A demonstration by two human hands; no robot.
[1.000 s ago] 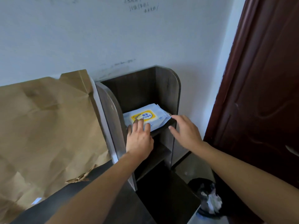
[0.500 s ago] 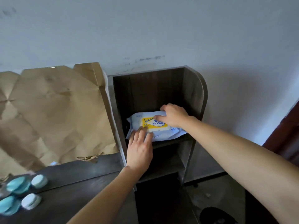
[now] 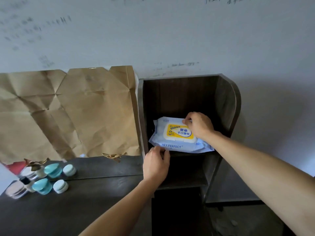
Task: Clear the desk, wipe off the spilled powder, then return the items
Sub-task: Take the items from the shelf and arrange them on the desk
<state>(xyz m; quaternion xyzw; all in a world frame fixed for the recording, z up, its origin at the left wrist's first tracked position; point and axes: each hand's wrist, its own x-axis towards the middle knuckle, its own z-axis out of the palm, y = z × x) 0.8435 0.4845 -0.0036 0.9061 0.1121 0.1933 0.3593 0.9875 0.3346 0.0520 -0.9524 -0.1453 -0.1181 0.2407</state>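
Right hand [image 3: 198, 126] moves from the middle of the yellow lid [image 3: 179, 133] to its far right corner, pinching it; left hand [image 3: 156, 163] curls over the near edge of the wipes pack [image 3: 177, 146], which lies on the dark shelf [image 3: 179, 96] right of centre.

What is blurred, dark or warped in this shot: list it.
Head view: dim, flat light with no glare; the wall scribbles at upper left are smeared by motion blur; the pack label reads sharp; the jars near the left edge are soft; the lower compartments of the shelf sink into shadow; its sides splay, likely from wide-angle distortion.
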